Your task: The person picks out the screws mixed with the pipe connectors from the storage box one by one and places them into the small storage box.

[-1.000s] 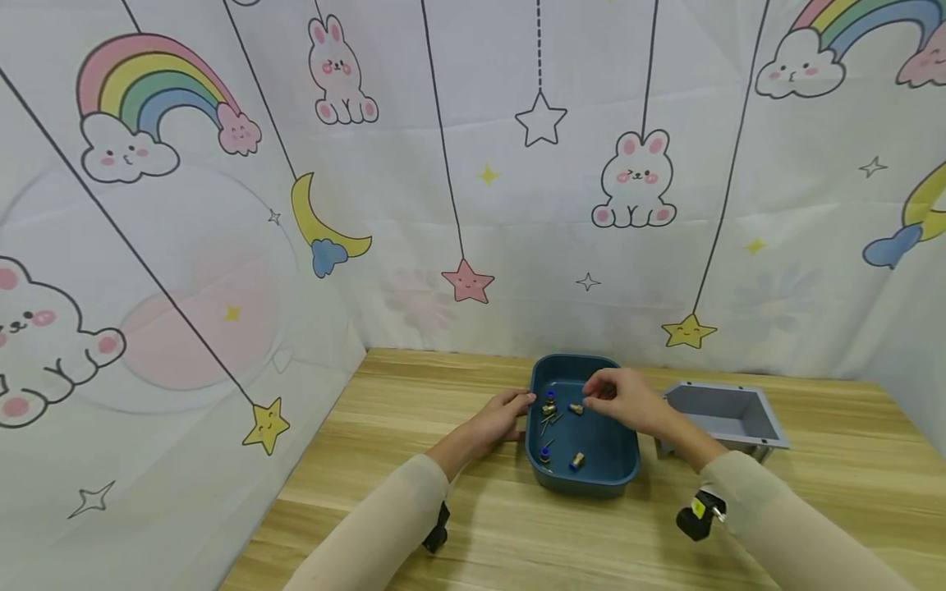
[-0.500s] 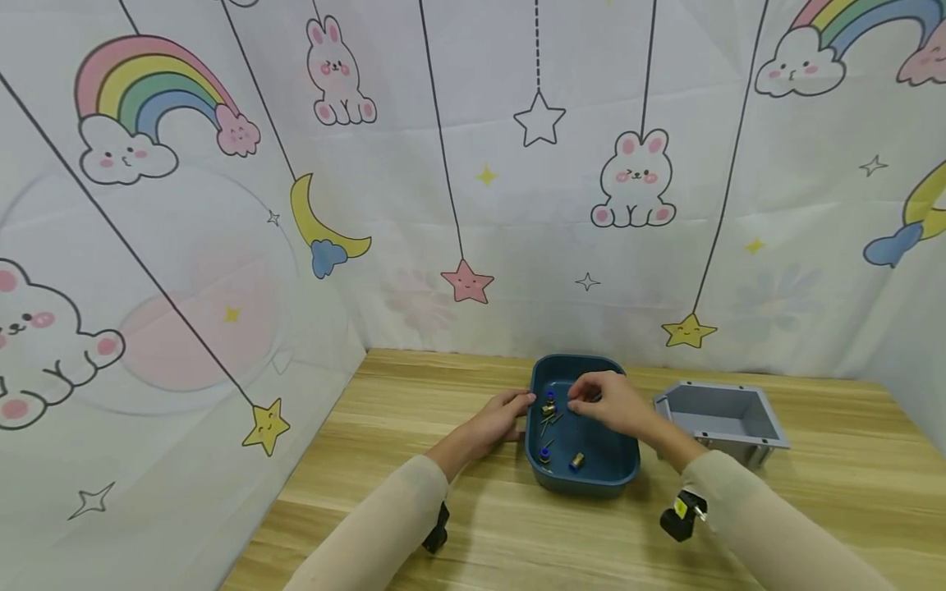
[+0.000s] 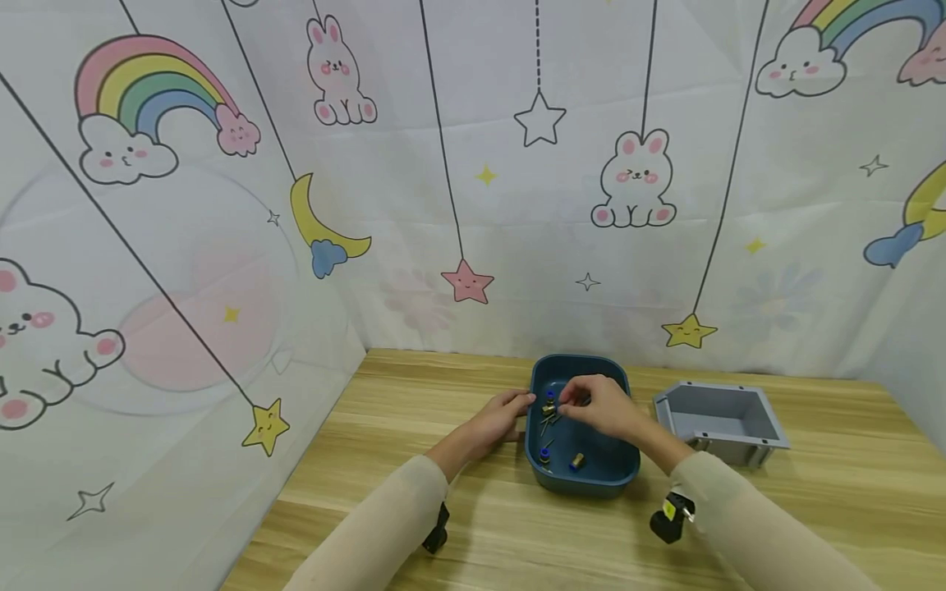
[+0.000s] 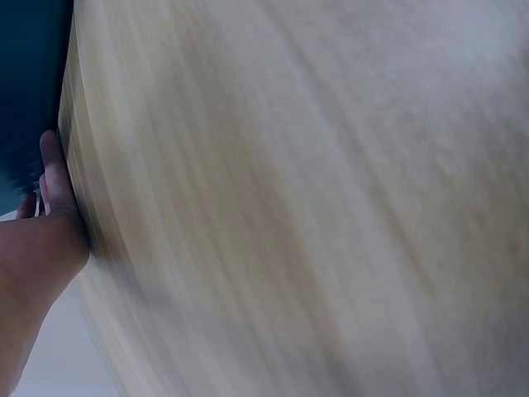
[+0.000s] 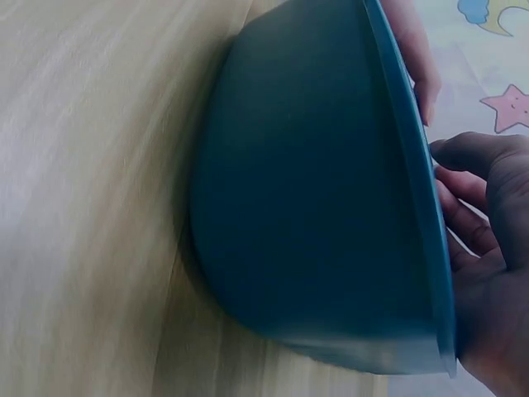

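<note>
A dark blue tray (image 3: 591,476) stands on the table with brass fittings and thin metal pins inside. Against its left wall rests my left hand (image 3: 497,420), fingers at the rim; in the left wrist view that hand (image 4: 33,240) lies along the outer wall. Over the tray's inside, my right hand (image 3: 602,408) pinches with thumb and fingers what looks like a small fitting, mostly hidden. A brass fitting with a blue collar (image 3: 577,461) lies near the front, and a blue-topped one (image 3: 544,455) is at front left. Close to the right fingertips are more fittings (image 3: 548,408).
To the right of the tray stands a grey open bin (image 3: 732,451). The wooden table (image 3: 443,525) meets a white cloth backdrop (image 3: 547,320) printed with cartoons at the back and left. Black cameras (image 3: 668,519) hang at the wrists.
My right hand has moved left and slightly down inside the tray. The fitting formerly seen by its fingertips no longer shows in its spot. My left hand stays put.
</note>
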Available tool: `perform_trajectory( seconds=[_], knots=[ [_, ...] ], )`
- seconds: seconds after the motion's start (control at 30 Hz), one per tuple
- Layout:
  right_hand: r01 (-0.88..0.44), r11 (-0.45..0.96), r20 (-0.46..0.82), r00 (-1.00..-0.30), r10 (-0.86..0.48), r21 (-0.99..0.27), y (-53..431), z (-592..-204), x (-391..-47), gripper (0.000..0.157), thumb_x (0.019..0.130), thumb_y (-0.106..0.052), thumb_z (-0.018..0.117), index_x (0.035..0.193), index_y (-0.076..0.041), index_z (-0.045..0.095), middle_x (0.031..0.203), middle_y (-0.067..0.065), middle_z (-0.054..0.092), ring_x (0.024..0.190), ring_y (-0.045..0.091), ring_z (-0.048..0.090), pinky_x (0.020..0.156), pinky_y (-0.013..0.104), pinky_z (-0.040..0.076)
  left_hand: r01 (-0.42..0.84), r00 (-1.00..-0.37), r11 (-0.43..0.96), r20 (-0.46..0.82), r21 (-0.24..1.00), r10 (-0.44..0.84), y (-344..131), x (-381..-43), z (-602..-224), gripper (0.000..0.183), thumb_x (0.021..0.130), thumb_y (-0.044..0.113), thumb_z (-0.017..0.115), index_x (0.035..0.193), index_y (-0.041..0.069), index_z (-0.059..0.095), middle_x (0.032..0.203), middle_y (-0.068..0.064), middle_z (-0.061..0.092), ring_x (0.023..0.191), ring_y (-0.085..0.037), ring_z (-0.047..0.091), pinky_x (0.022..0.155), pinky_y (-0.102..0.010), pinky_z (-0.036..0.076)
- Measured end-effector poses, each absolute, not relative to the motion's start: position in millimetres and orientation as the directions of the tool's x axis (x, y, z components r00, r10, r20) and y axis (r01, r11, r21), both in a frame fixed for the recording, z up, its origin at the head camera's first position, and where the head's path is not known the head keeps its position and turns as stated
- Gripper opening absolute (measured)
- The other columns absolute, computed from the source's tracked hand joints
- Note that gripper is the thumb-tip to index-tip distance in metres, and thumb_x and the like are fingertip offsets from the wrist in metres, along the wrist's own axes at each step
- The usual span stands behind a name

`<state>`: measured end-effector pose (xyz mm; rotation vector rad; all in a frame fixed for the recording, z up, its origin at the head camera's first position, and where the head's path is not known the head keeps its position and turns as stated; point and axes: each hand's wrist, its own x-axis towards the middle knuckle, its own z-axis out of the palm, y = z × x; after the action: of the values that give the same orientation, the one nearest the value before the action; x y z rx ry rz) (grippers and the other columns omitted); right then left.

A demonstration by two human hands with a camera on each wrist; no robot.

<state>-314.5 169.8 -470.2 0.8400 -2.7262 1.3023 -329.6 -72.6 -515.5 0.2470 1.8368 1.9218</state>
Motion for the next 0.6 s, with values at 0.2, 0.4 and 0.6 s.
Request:
perform_trajectory(
  seconds=[0.2, 0.4, 0.6],
  knots=[
    [-0.446, 0.469, 0.205, -0.854, -0.479, -0.762, 164.4, -473.2, -312.8, 0.007, 0.096, -0.011, 0.078, 0.100, -0.006, 0.075, 0.089, -0.002, 0.072, 0.083, 0.014, 0.066, 0.073, 0.028, 0.056, -0.203, -0.871, 0.020, -0.189, 0.979, 0.454, -72.7, -329.1, -515.9, 0.060, 0.112, 0.033, 0.054, 0.156, -0.005, 0.041, 0.154, -0.024, 0.051, 0.141, -0.033, 0.052, 0.103, -0.049, 0.057],
    [-0.447, 0.470, 0.193, -0.848, -0.494, -0.761, 160.5, -477.5, -312.5, 0.005, 0.095, -0.010, 0.079, 0.098, -0.007, 0.076, 0.088, -0.002, 0.072, 0.081, 0.013, 0.065, 0.073, 0.027, 0.055, -0.204, -0.869, 0.022, -0.191, 0.979, 0.456, -72.8, -328.0, -514.9, 0.061, 0.112, 0.034, 0.054, 0.156, -0.005, 0.040, 0.154, -0.024, 0.050, 0.141, -0.032, 0.053, 0.103, -0.048, 0.058],
    [-0.423, 0.471, 0.143, -0.842, -0.521, -0.774, 155.9, -479.0, -312.2, 0.009, 0.096, -0.007, 0.077, 0.101, 0.000, 0.074, 0.091, 0.000, 0.072, 0.083, 0.016, 0.065, 0.073, 0.027, 0.055, -0.206, -0.870, 0.021, -0.194, 0.978, 0.453, -72.9, -327.9, -514.2, 0.061, 0.112, 0.033, 0.053, 0.157, -0.005, 0.038, 0.154, -0.024, 0.050, 0.140, -0.033, 0.053, 0.103, -0.048, 0.057]
  ],
)
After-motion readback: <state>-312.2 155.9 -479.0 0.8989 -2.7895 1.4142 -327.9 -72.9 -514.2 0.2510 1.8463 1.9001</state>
